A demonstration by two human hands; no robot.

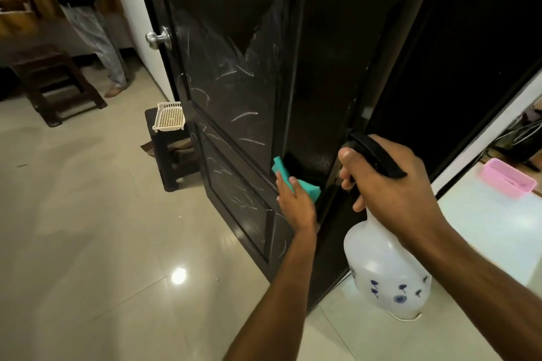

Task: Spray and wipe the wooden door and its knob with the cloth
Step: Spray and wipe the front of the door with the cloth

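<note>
Wiping in progress, judged partway through. Dark wooden door (234,38) seen at an angle, its panels crossed by pale streaks above and to the left of the left hand (294,204); whether smears of spray or scratches cannot be told. Streaks also visible on the lower panel, just left of and below that hand, so most of the face judged yet to be wiped clean. Metal knob (158,38) far above and to the left of both hands, untouched by either; its cleaning judged not yet done.

Left arm reaching forward and down, left hand pressing the teal cloth (296,182) flat against the door near the frame between upper and lower panels, fingers straight over the cloth, its corners showing beyond the fingertips above and to the right.

Right hand (390,184) raised just right of the left, fingers and thumb curled round the black trigger head of the spray bottle (387,272), grasping it firmly. Translucent bottle body hanging below the wrist, nozzle toward the door edge, close to it; contact not discernible.
</note>
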